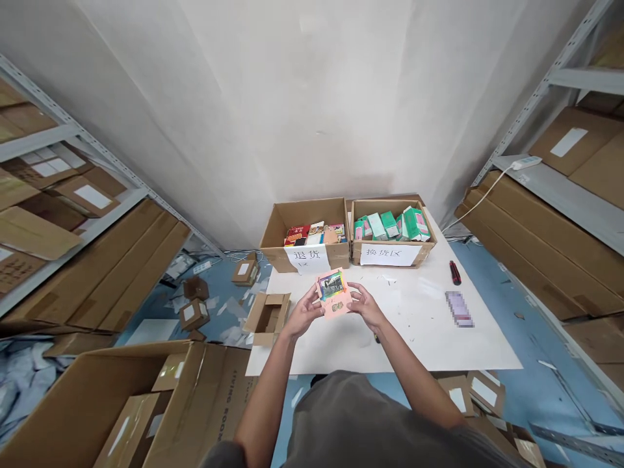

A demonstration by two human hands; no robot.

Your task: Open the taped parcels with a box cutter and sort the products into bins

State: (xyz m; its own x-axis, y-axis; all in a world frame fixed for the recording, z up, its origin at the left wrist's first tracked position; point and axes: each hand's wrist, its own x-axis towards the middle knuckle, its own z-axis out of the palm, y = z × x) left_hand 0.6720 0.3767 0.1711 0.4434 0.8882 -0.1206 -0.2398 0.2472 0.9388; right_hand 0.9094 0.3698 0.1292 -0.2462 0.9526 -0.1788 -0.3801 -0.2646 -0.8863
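Note:
Between my two hands, above the table's near half, is a thin pink booklet-like item (334,294) with a dark picture in a rainbow-coloured frame on its front. My left hand (305,312) grips its left edge, and my right hand (364,307) pinches the right edge. An opened small cardboard box (268,318) stands on the table beside my left hand, its flaps spread. Part of a small dark and yellow object (376,338) shows by my right forearm; I cannot make out its kind.
At the table's back stand a carton of books (306,258) and a carton of green-and-white boxes (392,253), both with handwritten labels. A red-and-black box cutter (455,273) and a blurred purple item (459,309) lie right. A large open carton (195,390) stands front left.

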